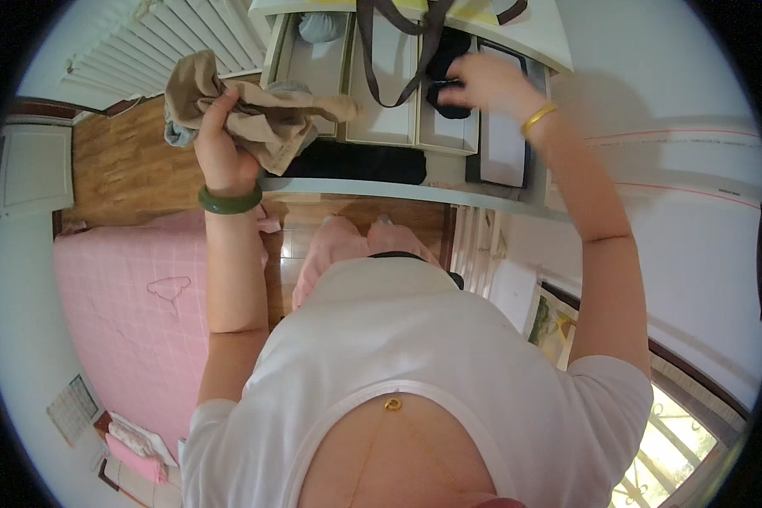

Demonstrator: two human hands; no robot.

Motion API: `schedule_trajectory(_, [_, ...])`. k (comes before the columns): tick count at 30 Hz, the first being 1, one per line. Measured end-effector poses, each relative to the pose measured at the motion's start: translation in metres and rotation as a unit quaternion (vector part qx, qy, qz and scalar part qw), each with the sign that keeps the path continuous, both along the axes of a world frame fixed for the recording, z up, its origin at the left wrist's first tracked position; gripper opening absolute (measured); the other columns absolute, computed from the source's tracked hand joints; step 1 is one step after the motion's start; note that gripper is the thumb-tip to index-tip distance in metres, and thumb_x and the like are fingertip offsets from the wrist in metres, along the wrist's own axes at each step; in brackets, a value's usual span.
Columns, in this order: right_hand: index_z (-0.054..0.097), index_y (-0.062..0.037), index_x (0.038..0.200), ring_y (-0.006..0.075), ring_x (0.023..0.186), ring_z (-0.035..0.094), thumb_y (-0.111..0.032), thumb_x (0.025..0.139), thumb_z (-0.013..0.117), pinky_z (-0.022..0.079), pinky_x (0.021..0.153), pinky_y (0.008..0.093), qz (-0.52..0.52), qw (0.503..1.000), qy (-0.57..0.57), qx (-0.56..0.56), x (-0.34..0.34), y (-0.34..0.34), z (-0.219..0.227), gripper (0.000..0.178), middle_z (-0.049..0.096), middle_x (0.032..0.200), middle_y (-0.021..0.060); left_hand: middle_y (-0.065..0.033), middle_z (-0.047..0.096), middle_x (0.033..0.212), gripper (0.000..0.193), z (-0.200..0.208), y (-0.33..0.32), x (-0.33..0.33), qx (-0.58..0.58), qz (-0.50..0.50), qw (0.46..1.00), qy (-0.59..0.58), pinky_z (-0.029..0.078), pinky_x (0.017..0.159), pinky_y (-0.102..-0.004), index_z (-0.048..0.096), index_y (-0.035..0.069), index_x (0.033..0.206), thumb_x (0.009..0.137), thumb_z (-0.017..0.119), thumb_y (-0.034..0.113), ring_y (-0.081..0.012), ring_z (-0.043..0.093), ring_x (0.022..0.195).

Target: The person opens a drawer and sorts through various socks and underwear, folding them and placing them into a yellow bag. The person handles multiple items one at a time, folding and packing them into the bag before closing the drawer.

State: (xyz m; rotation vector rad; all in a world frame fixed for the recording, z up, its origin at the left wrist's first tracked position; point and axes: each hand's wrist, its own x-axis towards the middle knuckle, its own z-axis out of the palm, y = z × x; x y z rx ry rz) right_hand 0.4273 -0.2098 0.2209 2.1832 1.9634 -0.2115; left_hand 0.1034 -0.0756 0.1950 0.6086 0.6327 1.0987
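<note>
Bunched beige cloth (267, 127) hangs from my left hand (226, 157), whose fingers are closed around it. Some grey-blue fabric (178, 133) shows beneath the beige folds. The bundle is held over the left part of an open drawer (372, 188). My right hand (493, 83) reaches into a narrow compartment on the right, its fingers at dark, soft-looking bundles of cloth (450, 63). That hand is blurred, so whether it grips the black cloth is unclear.
Pale dividers (417, 118) split the drawer. A grey bundle (318, 27) lies at its back left, folded black cloth (356, 162) at the front, and a black-edged box (501, 152) at right. A dark strap (387, 97) dangles over it. Behind me is a pink-covered bed (127, 296).
</note>
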Motion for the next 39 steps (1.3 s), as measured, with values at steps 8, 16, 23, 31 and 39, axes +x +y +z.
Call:
schedule_trajectory(8, [0.058, -0.0059, 0.12, 0.0185, 0.094, 0.065, -0.016, 0.09, 0.063, 0.053, 0.08, 0.0298, -0.202, 0.762, 0.613, 0.044, 0.03, -0.025, -0.053, 0.032, 0.066, 0.107, 0.0084, -0.0064, 0.062, 0.1, 0.02, -0.006, 0.007, 0.0, -0.009, -0.005, 1.0, 0.001, 0.05, 0.085, -0.036, 0.058, 0.003, 0.107, 0.087, 0.061, 0.005, -0.0207, 0.06, 0.094])
schedule_trajectory(16, [0.053, -0.0078, 0.123, 0.0188, 0.093, 0.065, -0.009, 0.096, 0.052, 0.055, 0.081, 0.0313, -0.166, 0.479, 0.861, 0.052, 0.028, -0.043, -0.048, 0.027, 0.063, 0.111, 0.0094, -0.0047, 0.063, 0.101, 0.017, -0.009, 0.009, 0.0, -0.009, -0.009, 1.0, -0.002, 0.052, 0.086, -0.0382, 0.058, 0.006, 0.106, 0.089, 0.06, 0.007, -0.0212, 0.061, 0.095])
schedule_trajectory(23, [0.053, -0.0094, 0.111, 0.0107, 0.059, 0.049, -0.015, 0.097, 0.054, 0.039, 0.049, 0.0197, -0.279, 0.446, 0.847, 0.079, 0.04, -0.041, -0.038, 0.015, 0.058, 0.086, 0.0049, -0.0066, 0.062, 0.1, 0.022, -0.005, 0.004, 0.003, -0.032, 0.005, 0.999, -0.01, 0.051, 0.085, -0.0352, 0.058, 0.004, 0.109, 0.087, 0.061, 0.005, -0.0211, 0.06, 0.094])
schedule_trajectory(31, [0.058, -0.0065, 0.108, 0.0158, 0.085, 0.06, -0.021, 0.091, 0.065, 0.054, 0.071, 0.0269, -0.216, 0.493, 0.815, 0.212, 0.029, 0.076, 0.013, 0.023, 0.063, 0.098, 0.0057, -0.0048, 0.062, 0.099, 0.018, -0.006, 0.003, 0.008, 0.01, -0.019, 0.999, -0.026, 0.052, 0.085, -0.0367, 0.057, 0.006, 0.107, 0.089, 0.06, 0.007, -0.02, 0.061, 0.094])
schedule_trajectory(39, [0.053, -0.0016, 0.122, 0.028, 0.099, 0.056, -0.004, 0.09, 0.052, 0.046, 0.086, 0.037, 0.037, 0.88, 0.288, 0.376, 0.038, 0.157, 0.02, 0.032, 0.059, 0.109, 0.0183, -0.0047, 0.062, 0.096, 0.016, -0.007, 0.005, 0.006, 0.008, 0.015, 1.0, -0.026, 0.052, 0.082, -0.0347, 0.058, 0.006, 0.103, 0.088, 0.061, 0.005, -0.0192, 0.061, 0.091])
